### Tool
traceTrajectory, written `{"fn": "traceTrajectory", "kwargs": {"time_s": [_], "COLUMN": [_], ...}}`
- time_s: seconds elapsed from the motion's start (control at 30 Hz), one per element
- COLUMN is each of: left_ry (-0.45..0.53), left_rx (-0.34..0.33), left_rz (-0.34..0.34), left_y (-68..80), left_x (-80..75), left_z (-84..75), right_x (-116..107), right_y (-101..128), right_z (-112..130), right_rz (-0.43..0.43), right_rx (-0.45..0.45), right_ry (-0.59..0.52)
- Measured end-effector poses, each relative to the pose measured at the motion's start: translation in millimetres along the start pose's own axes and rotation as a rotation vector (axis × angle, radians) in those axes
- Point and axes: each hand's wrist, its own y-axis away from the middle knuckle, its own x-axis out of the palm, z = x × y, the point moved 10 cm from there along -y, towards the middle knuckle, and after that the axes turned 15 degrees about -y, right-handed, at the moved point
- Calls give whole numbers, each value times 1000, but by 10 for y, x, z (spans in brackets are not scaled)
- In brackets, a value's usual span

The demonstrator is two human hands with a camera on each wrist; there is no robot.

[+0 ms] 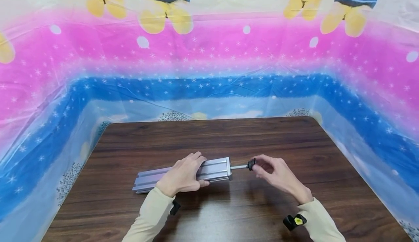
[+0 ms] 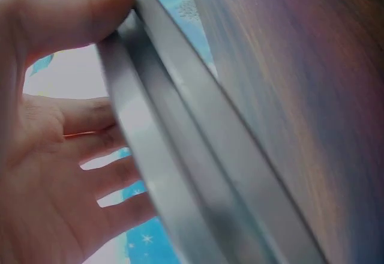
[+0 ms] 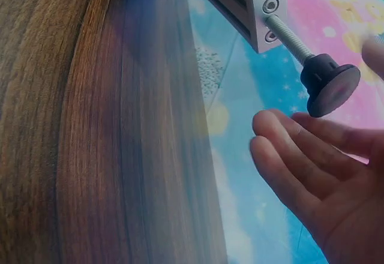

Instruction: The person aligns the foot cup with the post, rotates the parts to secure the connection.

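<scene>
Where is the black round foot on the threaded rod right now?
In the head view, the black round foot sits right of centre, beside the right hand, off the silver aluminium profile's end.

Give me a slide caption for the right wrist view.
Right hand, fingers relaxed, beside the black foot on a threaded rod screwed into the aluminium profile.

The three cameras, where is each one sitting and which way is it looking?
Head: worn on the head, looking down at the table; both forearms show, left hand on the metal bar, right hand at the black foot.
Left wrist: on that wrist, looking along the bar; palm and fingers show.
Right wrist: on that wrist, facing the foot; fingers show.
Shared: all three see the bar.
</scene>
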Motion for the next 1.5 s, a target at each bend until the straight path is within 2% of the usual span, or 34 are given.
{"fn": "traceTrajectory", "kwargs": {"time_s": [0.17,0.3,0.73,1.03,1.27,1.5], "left_ry": [6,4,-8,-1,-2,-2], "left_rx": [2,0,23,19,14,13], "left_rz": [-25,-30,-53,-35,-18,-20], "left_y": [-10,-15,-28,-36,-38,-31], "left_x": [1,22,-4,4,10,-3], "left_z": [34,50,24,22,11,-2], "right_x": [8,-2,-61,-80,-62,-31], "right_y": [43,45,35,10,17,15], "right_z": [129,179,84,9,-72,-123], "right_rz": [18,18,-26,-49,-33,-8], "right_rx": [-160,-197,-126,-55,26,58], "right_ry": [-12,-52,1,28,-32,-2]}}
